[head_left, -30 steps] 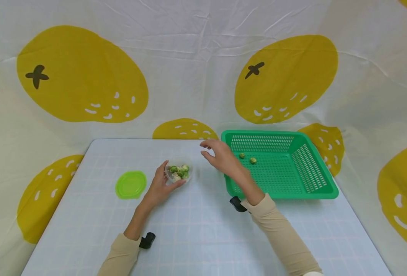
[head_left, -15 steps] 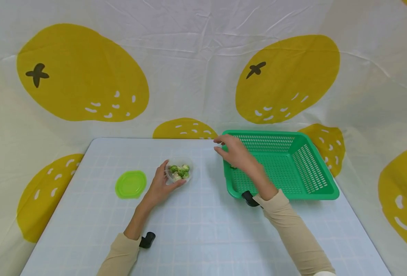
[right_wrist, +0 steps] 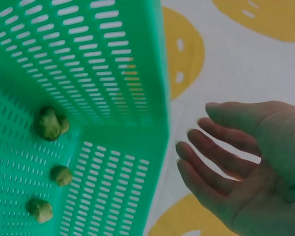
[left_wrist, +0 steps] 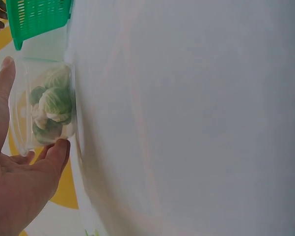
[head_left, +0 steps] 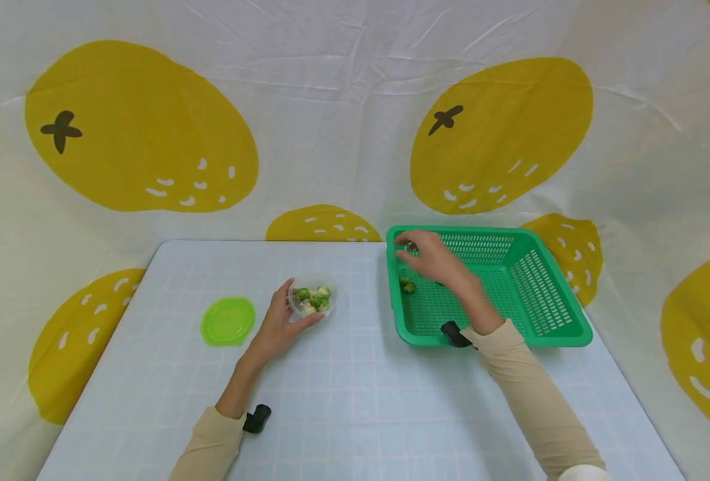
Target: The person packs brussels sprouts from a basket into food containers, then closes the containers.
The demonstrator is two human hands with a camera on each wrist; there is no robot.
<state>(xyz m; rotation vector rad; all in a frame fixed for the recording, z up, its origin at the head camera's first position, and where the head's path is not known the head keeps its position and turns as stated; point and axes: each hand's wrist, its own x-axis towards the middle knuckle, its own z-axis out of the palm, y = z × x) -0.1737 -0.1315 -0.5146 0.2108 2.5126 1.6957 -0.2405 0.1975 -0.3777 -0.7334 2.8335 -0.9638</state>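
My left hand (head_left: 282,324) grips a small clear plastic container (head_left: 312,312), thumb on the near side and fingers round the far side. Several Brussels sprouts (head_left: 312,298) lie inside it; in the left wrist view the sprouts (left_wrist: 56,103) show through its wall. Over the left end of the green basket (head_left: 481,342) hovers my right hand (head_left: 433,257), fingers loosely bent and holding nothing. The right wrist view shows that hand (right_wrist: 240,157) with bare fingers. Several sprouts (right_wrist: 61,175) rest on the basket floor, some of them hidden by the hand in the head view.
A light green lid (head_left: 228,322) lies flat to the left of the container. The pale checked table (head_left: 342,401) ends at the back against a white curtain (head_left: 330,133) with large yellow fruit prints. Black wrist cameras (head_left: 257,419) sit on both forearms.
My right hand has moved right, from beside the basket's left rim to above its inside. Sprouts near the left wall have come into view. The left hand and container have stayed put.
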